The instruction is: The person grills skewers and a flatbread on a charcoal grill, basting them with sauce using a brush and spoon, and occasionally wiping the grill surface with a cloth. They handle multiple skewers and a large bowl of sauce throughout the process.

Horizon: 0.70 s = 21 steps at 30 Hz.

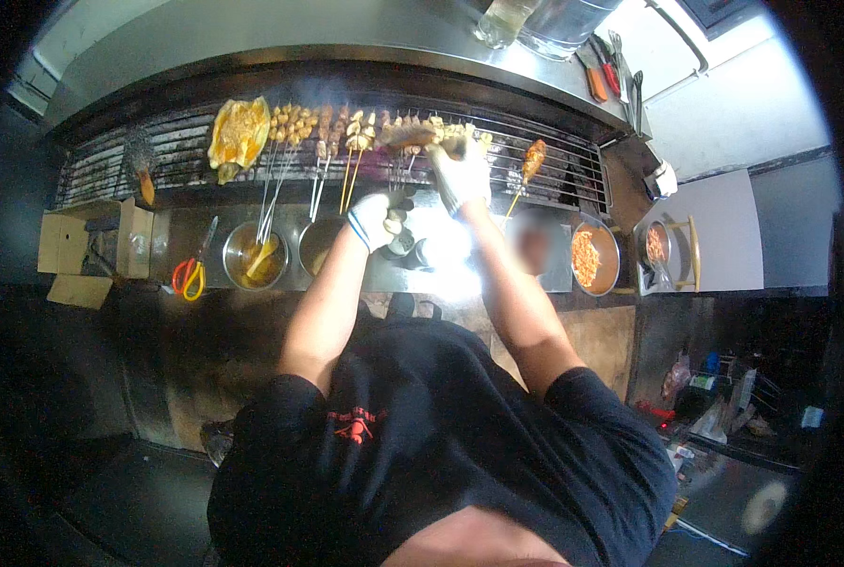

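Note:
On a long charcoal grill (202, 127) lie several meat skewers (294, 124) in a row, their sticks pointing towards me. My right hand (461, 170), in a white glove, reaches over the skewers at the centre and is shut on a brown-bristled brush (406, 136). My left hand (381, 218), in a white glove with a blue cuff edge, is at the grill's near edge by the metal sticks of the middle skewers; its fingers are curled, and what they hold cannot be made out. A flattened eggplant (239, 138) lies to the left, and a single browned skewer (533, 161) to the right.
Along the near counter stand a cardboard box (135, 237), scissors (196, 273), a metal bowl with yellow sauce and a brush (252, 256), a shaker (401, 244) and a bowl of orange pieces (596, 259). Tools with coloured handles (596, 83) lie on the back right ledge. Smoke rises behind the skewers.

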Motion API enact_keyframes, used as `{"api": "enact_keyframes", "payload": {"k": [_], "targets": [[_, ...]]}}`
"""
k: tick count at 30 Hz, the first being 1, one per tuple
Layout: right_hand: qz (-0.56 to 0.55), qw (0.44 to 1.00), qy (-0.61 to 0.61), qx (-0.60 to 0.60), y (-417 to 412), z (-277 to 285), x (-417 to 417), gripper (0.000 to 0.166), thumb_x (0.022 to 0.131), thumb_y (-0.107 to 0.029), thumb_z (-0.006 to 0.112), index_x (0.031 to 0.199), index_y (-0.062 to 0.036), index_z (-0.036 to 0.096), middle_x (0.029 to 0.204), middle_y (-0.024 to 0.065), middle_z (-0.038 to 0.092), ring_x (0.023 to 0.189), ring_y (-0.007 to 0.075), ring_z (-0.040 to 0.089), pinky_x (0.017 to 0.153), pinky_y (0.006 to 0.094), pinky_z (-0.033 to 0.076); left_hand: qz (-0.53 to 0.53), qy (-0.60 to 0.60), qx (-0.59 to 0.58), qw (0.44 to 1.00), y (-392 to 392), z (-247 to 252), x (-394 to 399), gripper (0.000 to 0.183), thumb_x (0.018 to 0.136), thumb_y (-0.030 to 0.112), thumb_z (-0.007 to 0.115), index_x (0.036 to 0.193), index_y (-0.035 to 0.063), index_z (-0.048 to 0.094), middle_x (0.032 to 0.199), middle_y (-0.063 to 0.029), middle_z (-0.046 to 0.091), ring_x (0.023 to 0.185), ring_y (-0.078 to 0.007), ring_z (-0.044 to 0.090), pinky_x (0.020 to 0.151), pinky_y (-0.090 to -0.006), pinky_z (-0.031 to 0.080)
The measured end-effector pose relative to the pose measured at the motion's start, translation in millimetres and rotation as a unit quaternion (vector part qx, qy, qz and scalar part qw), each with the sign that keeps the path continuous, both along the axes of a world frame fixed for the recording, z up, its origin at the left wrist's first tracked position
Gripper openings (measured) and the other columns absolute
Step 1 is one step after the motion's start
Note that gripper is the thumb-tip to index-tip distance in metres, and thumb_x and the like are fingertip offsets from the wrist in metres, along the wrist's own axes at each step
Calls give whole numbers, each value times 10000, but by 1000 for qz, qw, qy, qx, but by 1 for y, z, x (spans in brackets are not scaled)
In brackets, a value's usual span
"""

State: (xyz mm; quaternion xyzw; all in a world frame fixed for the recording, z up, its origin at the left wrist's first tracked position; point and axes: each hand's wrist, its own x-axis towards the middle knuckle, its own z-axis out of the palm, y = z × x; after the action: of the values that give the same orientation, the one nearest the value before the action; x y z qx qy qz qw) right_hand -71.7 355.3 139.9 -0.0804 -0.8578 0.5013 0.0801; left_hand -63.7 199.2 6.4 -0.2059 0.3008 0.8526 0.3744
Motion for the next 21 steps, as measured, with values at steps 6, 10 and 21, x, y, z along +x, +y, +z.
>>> {"api": "enact_keyframes", "payload": {"k": [6, 10, 21], "targets": [[-19, 990, -36, -132, 16, 34, 50, 365, 898, -265, 757, 1099, 6, 618, 852, 109, 704, 674, 142, 655, 643, 287, 539, -12, 42, -9, 999, -2, -2, 3, 151, 996, 95, 522, 1101, 57, 625, 828, -25, 573, 499, -67, 426, 348, -209, 283], [-57, 968, 26, -243, 51, 42, 83, 314, 898, -142, 739, 1117, 6, 570, 873, 113, 671, 696, 164, 671, 619, 285, 558, 41, 39, 30, 998, 5, 1, -12, 159, 1036, 151, 514, 1121, 90, 635, 784, -26, 597, 473, -69, 426, 364, -205, 313], [-137, 970, 99, -174, 119, 29, 110, 332, 874, -98, 780, 1115, -15, 567, 814, 73, 648, 566, 123, 601, 491, 249, 483, 4, 2, 30, 1000, -10, -6, -7, 185, 1044, 196, 563, 1129, 53, 645, 792, -21, 593, 505, -59, 429, 388, -194, 304]]}}
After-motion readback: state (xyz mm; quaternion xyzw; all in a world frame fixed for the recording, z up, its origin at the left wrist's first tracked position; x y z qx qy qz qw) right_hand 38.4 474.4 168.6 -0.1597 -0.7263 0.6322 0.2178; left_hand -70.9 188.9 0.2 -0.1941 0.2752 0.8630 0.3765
